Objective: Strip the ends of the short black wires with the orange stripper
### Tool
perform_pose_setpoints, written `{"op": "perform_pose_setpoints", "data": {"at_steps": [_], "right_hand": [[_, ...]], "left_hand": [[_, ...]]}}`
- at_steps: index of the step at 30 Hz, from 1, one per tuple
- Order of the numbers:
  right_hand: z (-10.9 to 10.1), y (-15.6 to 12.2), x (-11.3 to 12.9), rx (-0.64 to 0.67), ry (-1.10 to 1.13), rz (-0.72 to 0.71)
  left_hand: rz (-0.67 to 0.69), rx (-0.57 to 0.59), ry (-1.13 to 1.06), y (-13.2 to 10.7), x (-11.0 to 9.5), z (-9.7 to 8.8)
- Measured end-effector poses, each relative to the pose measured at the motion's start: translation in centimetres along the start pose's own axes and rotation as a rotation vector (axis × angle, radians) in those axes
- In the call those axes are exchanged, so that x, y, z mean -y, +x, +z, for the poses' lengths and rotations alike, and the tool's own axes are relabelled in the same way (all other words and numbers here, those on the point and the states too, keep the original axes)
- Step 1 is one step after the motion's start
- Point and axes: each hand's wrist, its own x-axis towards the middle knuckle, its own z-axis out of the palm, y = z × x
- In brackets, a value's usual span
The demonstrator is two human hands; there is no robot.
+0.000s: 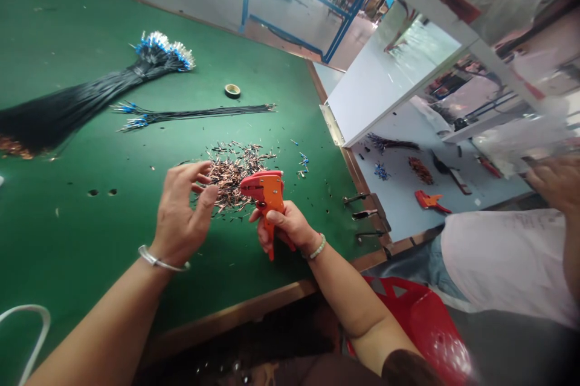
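Note:
My right hand [287, 226] is wrapped round the handles of an orange and red wire stripper [268, 189], whose jaws point left over a heap of copper and black wire scraps [226, 177]. At the heap's left edge is my left hand [188, 202], its fingers curved and the thumb apart; I see nothing held in it. Beyond the heap lies a thin bunch of black wires [194, 113] with blue and silver ends at the left. A thicker tied bundle of black wires [95, 96] rests farther left, blue-collared terminals at its far end, coppery tips at the near end.
A tape roll [232, 91] and small blue-ended pieces [303, 162] lie on the green table [113, 223]. Metal clips [365, 215] sit at its right edge. On the adjoining white table is another wire stripper [430, 200], near a person [507, 259]. A red chair [421, 319] stands at right.

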Motion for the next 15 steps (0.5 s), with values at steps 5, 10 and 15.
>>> {"op": "perform_pose_setpoints", "data": {"at_steps": [5,10,15], "right_hand": [[0.2,0.0,-0.1,-0.010,-0.015,-0.011],[0.4,0.0,0.0,-0.040,-0.043,-0.020],[0.8,-0.1,0.0,-0.087,-0.065,0.004]], "left_hand": [[-0.371,0.154,-0.222,0.4,-1.0,-0.3],[-0.506,0.199,-0.271,0.9,-1.9,-0.9],[-0.540,0.187,-0.340,0.8,-1.7,-0.9]]}}
